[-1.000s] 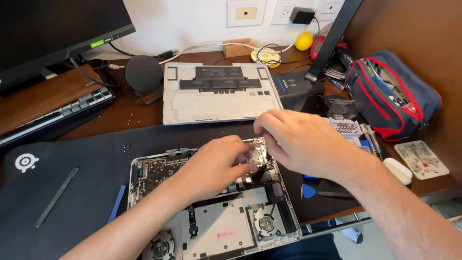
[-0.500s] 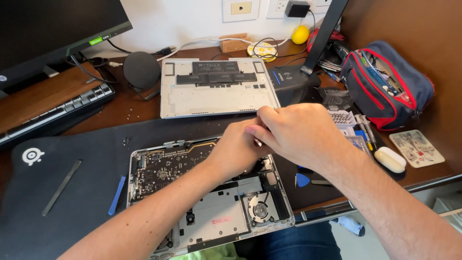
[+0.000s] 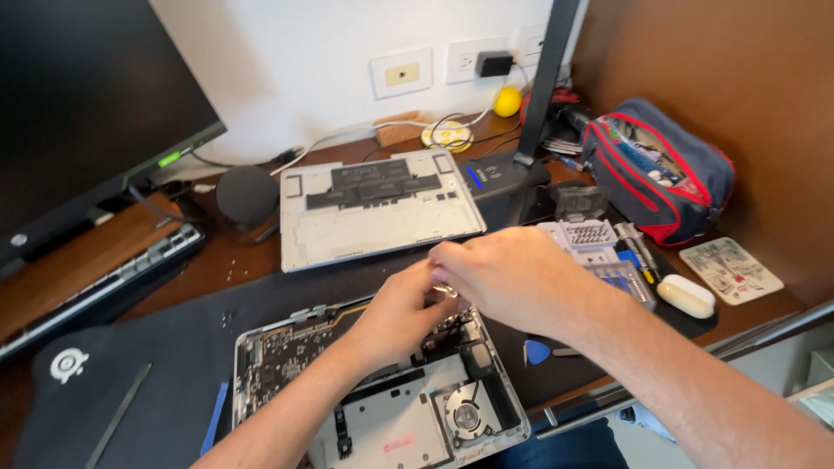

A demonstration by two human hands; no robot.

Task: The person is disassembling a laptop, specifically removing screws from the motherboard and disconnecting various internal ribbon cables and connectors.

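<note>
Both hands are meeting over the far right corner of the opened laptop [image 3: 373,391], which is lying on a dark mat [image 3: 156,347] on the surface. The left hand [image 3: 400,317] is reaching in with fingers bunched, and the right hand [image 3: 512,278] is curling over it; a small metal part [image 3: 445,291] is showing between their fingertips, though which grip is pinching it I cannot tell. The removed bottom cover [image 3: 373,208] is lying beyond, and a screwdriver bit case [image 3: 591,239] is sitting just beside the right hand.
</note>
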